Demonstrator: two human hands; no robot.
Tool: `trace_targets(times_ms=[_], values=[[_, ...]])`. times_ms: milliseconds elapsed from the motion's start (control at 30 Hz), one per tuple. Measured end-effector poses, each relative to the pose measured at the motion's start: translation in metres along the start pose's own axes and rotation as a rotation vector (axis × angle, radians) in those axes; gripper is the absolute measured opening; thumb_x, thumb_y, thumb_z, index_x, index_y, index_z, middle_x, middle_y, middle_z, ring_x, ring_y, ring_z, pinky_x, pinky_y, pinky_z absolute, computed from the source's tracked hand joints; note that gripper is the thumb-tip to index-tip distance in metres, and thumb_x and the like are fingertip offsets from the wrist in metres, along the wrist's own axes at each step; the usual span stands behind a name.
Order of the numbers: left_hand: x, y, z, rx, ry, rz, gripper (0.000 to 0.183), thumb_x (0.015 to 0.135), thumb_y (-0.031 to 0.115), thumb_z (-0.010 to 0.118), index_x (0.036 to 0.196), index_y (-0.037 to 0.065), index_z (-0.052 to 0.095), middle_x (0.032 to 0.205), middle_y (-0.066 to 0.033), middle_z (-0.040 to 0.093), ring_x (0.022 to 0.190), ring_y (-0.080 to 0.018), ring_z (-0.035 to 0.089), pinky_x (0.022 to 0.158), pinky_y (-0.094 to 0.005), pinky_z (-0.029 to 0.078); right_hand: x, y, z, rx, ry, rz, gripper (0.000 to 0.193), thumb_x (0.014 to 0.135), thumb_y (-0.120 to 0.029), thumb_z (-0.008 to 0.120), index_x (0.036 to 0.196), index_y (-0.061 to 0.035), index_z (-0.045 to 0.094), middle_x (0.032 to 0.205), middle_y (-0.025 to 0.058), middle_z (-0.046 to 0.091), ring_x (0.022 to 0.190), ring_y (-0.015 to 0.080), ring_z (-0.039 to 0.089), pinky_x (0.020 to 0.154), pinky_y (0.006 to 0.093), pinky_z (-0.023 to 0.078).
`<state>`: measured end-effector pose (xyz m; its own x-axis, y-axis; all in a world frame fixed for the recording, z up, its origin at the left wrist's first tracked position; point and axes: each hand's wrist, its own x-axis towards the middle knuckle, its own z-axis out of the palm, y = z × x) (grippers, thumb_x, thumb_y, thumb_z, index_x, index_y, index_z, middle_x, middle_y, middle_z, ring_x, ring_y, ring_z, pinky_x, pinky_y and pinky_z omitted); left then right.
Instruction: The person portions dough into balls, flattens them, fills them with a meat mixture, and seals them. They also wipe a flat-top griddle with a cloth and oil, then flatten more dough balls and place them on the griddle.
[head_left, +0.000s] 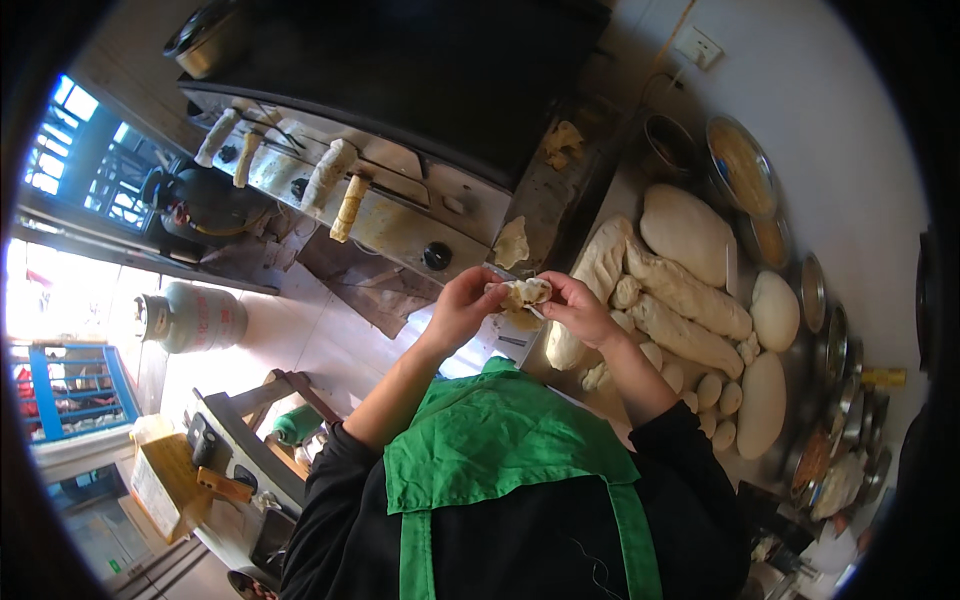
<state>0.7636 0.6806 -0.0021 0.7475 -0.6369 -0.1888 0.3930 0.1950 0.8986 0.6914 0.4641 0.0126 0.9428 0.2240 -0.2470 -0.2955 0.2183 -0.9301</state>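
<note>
In front of my chest, my left hand and my right hand are raised close together. Between them is a small pale piece of flatbread with brown spots, pinched at its left end by my left fingers and at its right end by my right fingers. Just beyond it, a torn scrap of flatbread lies on the metal ledge at the oven's corner. Long rolls of raw dough rest on the worktop beside my right hand.
A wide black-topped oven with wrapped handles stands ahead. Dough balls, large dough lumps and metal bowls crowd the right. A gas cylinder and a wooden-framed table stand left.
</note>
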Motion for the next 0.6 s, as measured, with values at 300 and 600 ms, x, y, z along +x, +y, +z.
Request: trace_targets(times_ms=[300,600], values=[[-0.028,0.01,0.003,0.354,0.121,0.252,0.012,0.098,0.012,0.059,0.103,0.001,0.056,0.085,-0.0015,0.061,0.078,-0.0085,0.057,0.069,-0.0246,0.049,-0.007,0.006,0.05,0.013,0.176,-0.108,0.028,0.094,-0.004,0.063,0.121,-0.002,0.055,0.108,0.0009,0.062,0.098,0.0079,0.059,0.088,0.023,0.048],[-0.053,0.032,-0.026,0.322,0.186,0.144,0.013,0.095,0.013,0.063,0.1,0.003,0.058,0.08,0.003,0.057,0.074,-0.0046,0.05,0.063,-0.0211,0.042,0.009,0.011,0.071,-0.135,0.204,-0.196,0.023,0.091,0.004,0.06,0.113,-0.0022,0.055,0.104,-0.0002,0.059,0.094,0.0061,0.057,0.083,0.0226,0.047]])
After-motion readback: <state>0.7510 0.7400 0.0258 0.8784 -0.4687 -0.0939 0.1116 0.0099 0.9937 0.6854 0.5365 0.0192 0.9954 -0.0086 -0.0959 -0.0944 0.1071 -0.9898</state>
